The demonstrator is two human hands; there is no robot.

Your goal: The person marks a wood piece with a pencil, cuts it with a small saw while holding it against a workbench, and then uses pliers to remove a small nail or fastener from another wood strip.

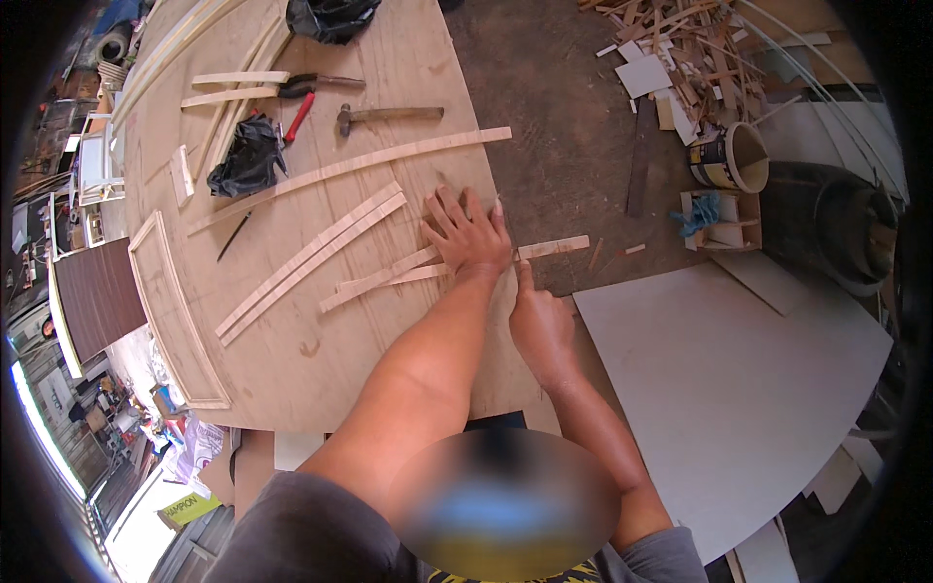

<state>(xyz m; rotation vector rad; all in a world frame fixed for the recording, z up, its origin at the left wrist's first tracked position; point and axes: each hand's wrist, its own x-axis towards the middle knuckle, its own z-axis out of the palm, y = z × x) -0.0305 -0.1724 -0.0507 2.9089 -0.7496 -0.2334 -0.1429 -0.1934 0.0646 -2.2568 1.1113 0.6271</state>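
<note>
Left hand (469,236) was open, palm down and fingers spread, on the plywood tabletop (389,379) near its right edge. Right hand (542,330) was curled beside that edge with the index finger extended; whether it gripped a tool could not be determined. A slanted strip (389,273) of wood ran up to the left wrist and crossed a flatter strip (428,275). To the right of the left hand, a strip end (556,247) projected past the tabletop edge, near the right index fingertip; any link with the flatter strip was hidden by the left hand.

A white panel (719,369) lay to the right of the right forearm. A narrow frame (206,402) lay along the left side of the tabletop. Farther forward, paired strips (316,255) lay side by side, followed by a long strip (360,163) whose right end overhung the edge. Beyond it lay a hammer (394,114), head to the left, and a black bag (247,160). At the far right, a bucket (709,163) lay tilted below a scrap pile (714,63)
</note>
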